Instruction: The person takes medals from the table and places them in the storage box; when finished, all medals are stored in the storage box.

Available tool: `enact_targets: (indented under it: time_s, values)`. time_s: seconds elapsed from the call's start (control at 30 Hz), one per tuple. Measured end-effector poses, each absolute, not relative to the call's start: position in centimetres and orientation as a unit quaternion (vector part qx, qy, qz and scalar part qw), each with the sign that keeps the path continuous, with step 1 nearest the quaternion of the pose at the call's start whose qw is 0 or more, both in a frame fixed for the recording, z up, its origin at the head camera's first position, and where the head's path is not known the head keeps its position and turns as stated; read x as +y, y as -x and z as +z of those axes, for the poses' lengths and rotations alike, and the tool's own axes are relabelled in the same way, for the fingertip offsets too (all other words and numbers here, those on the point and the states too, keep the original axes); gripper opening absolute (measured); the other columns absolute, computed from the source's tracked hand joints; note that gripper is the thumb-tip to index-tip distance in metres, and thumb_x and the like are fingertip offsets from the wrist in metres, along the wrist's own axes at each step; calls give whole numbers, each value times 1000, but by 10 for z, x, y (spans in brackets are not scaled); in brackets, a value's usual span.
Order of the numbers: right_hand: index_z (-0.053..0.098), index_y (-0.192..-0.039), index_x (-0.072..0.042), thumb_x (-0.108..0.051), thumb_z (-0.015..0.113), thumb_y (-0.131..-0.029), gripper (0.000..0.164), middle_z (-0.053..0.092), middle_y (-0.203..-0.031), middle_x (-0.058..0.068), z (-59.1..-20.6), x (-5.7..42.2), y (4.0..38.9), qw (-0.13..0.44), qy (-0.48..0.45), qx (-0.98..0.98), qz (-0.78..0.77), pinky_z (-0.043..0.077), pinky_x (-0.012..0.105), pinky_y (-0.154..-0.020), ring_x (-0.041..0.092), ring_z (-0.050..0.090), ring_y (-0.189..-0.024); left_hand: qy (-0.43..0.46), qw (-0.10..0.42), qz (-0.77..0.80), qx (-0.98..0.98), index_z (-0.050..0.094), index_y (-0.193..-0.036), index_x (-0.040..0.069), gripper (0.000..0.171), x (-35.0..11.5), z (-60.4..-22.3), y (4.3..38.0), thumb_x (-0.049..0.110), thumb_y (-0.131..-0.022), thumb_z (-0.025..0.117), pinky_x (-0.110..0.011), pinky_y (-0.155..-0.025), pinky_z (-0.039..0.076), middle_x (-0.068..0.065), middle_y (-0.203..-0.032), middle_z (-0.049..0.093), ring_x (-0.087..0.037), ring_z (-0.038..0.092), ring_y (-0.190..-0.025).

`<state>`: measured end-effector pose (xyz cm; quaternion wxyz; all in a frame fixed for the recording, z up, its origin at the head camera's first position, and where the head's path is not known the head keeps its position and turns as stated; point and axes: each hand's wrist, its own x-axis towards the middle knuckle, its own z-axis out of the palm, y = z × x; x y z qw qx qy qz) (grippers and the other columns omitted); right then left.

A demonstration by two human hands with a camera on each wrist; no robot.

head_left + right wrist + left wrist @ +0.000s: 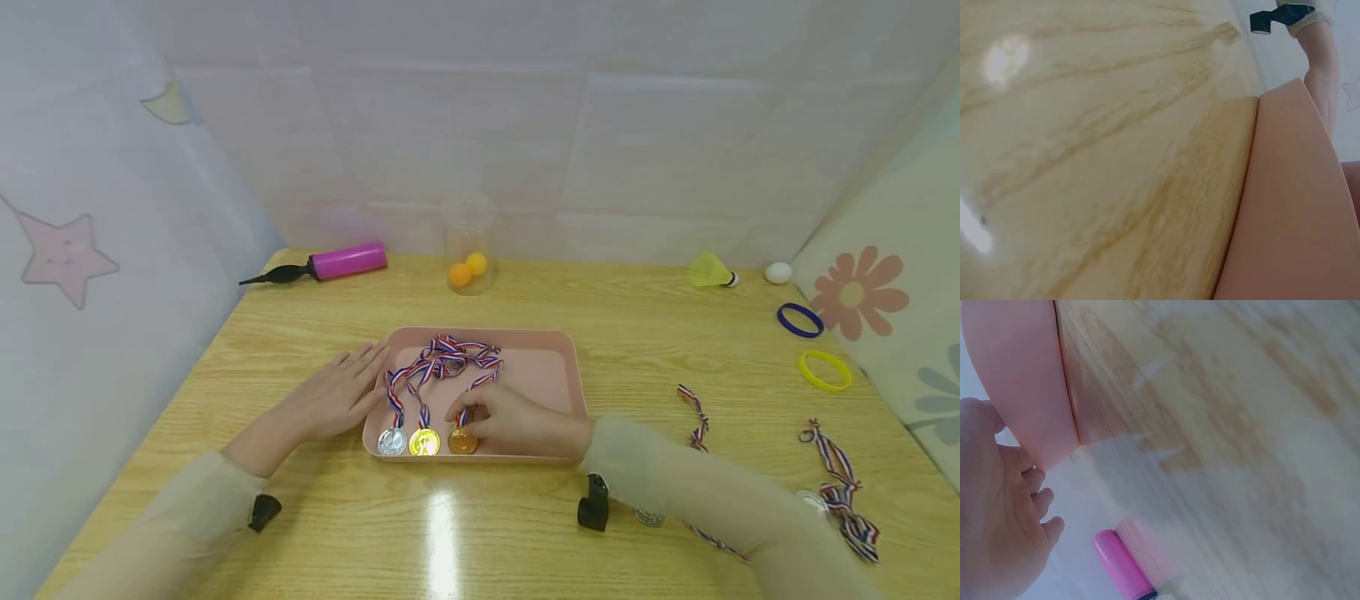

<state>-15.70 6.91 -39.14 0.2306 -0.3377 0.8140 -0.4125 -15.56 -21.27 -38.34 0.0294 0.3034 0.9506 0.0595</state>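
Observation:
A pink tray lies on the table with a row of medals along its near side. From the left come a silver medal, a gold medal and a bronze medal. Their red, white and blue ribbons bunch toward the tray's far side. My right hand reaches in over the right part and pinches the bronze medal near its ribbon end. Straight fingers of my left hand rest against the tray's left rim; in the left wrist view that hand lies along the tray wall.
At the back stand a clear jar with two orange balls and, left of it, a magenta hand pump. A yellow shuttlecock, white ball, blue wristband and yellow wristband sit right. More ribboned medals lie by my right sleeve.

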Motion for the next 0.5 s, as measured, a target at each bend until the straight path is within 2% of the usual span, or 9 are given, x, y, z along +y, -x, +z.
enact_targets:
  time_s: [0.2, 0.5]
  values:
    - [69, -87, -12, 0, 65, -83, 14, 62, -77, -10, -398, 62, 158, 190, 364, 838, -359, 47, 18, -67, 1, 54, -71, -302, 32, 62, 951, 20, -144, -5, 57, -212, -382, 155, 29, -100, 34, -49, -108, 15, -17, -150, 16, -37, 15, -135]
    - [68, -82, -13, -1, 64, -84, 13, 60, -67, -10, -401, 56, 160, 195, 366, 850, -324, 47, 17, -60, 0, 55, -62, -304, 31, 62, 950, 20, -144, -5, 57, -213, -384, 156, 29, -100, 35, -49, -108, 14, -17, -150, 16, -36, 15, -135]
